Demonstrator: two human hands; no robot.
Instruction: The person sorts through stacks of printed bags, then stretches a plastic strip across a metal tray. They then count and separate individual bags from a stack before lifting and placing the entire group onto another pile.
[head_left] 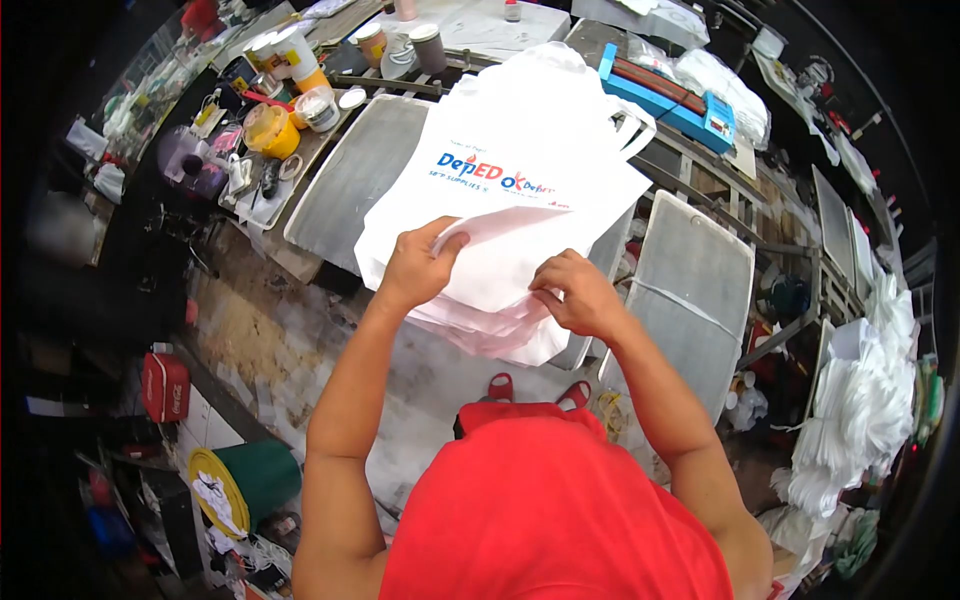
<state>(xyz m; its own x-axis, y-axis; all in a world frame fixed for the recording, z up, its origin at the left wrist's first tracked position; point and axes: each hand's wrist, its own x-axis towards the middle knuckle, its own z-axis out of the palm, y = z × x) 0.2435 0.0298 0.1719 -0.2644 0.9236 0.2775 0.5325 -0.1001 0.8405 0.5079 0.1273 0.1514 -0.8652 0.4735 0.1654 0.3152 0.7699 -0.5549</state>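
A stack of white fabric tote bags (500, 110) lies in front of me, the top one printed with blue and red lettering. My left hand (424, 262) pinches the near left edge of the top bag, thumb above and fingers tucked beneath. That edge is lifted and curls over, covering part of the print. My right hand (578, 293) is closed on the near right edge of the bag, its fingertips pressed together. Below both hands, the edges of several more bags hang in loose layers. A white handle loop (634, 130) sticks out at the far right of the stack.
Grey flat boards (690, 290) flank the stack on metal rails. A blue heat sealer (668, 98) stands at the back right. Paint tubs, including a yellow one (268, 130), crowd the left bench. More white bags (850, 420) hang at right; a green bin (258, 480) lies at lower left.
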